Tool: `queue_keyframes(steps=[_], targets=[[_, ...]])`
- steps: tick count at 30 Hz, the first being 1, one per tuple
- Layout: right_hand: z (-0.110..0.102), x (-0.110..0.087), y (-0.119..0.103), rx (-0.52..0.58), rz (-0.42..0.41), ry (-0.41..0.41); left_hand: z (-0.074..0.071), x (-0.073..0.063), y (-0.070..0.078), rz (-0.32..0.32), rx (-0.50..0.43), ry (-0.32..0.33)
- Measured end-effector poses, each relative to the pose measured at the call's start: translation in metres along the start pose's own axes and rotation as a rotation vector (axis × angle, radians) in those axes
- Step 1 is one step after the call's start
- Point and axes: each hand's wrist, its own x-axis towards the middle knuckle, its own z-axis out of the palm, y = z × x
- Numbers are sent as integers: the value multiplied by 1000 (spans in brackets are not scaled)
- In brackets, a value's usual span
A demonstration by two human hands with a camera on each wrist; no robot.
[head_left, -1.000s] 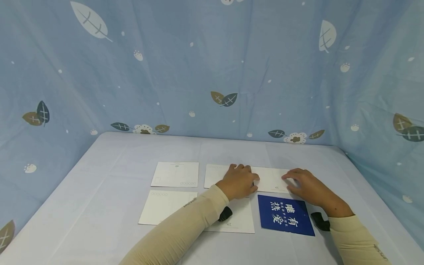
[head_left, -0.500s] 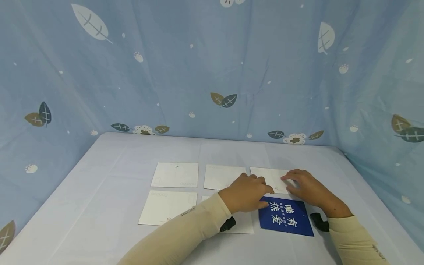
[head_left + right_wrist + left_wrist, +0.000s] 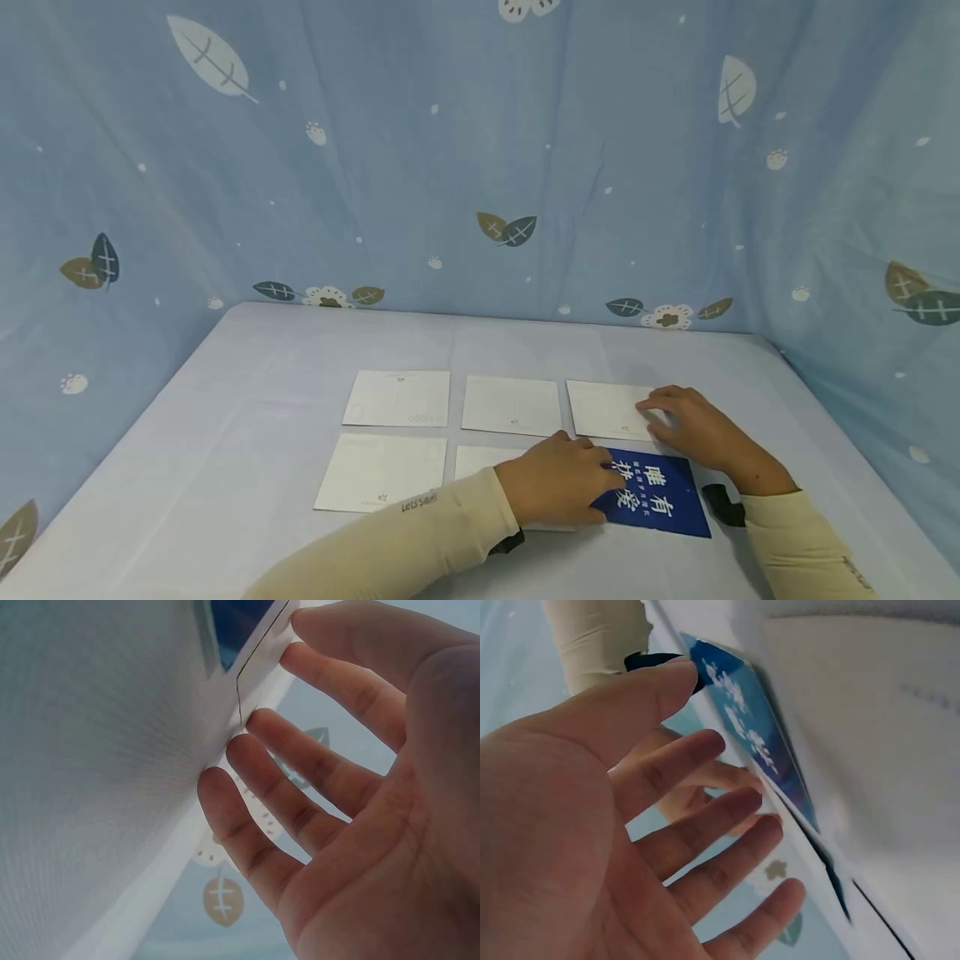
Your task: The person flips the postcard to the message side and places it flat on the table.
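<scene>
In the head view, a blue card [image 3: 663, 492] with white Chinese characters lies at the front right of two rows of cards. My left hand [image 3: 557, 482] is over its left side, fingers extended and loose, covering part of the card. The left wrist view shows that palm with spread fingers and the blue card [image 3: 742, 712] beyond the thumb. My right hand [image 3: 697, 427] rests its fingertips at the right edge of a white postcard [image 3: 603, 408] in the back row. From the right wrist, the fingers of this hand [image 3: 330, 780] look relaxed, tips down at the card's edge.
Two more white postcards [image 3: 396, 398] [image 3: 512, 404] fill the back row. A white postcard [image 3: 381, 471] lies front left, and another [image 3: 480, 458] is partly hidden under my left hand and sleeve. A blue leaf-print curtain [image 3: 420, 167] hangs around the white table [image 3: 247, 400].
My left hand has come from the back-row cards toward me and slightly right, ending over the blue card's left side. My right hand stays at the back right postcard.
</scene>
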Motion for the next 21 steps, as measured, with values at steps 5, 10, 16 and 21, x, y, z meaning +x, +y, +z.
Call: queue_keyframes(steps=[5,10,16,21], targets=[[1,0,1,-1,10,-6,3,-4,2,-8,3,-13],[1,0,0,-19,11,-5,5,-4,2,-7,9,-32],[3,0,1,-35,4,11,12,-2,2,-15,15,-43],[4,0,2,-31,-3,14,17,0,3,-20,18,-38]])
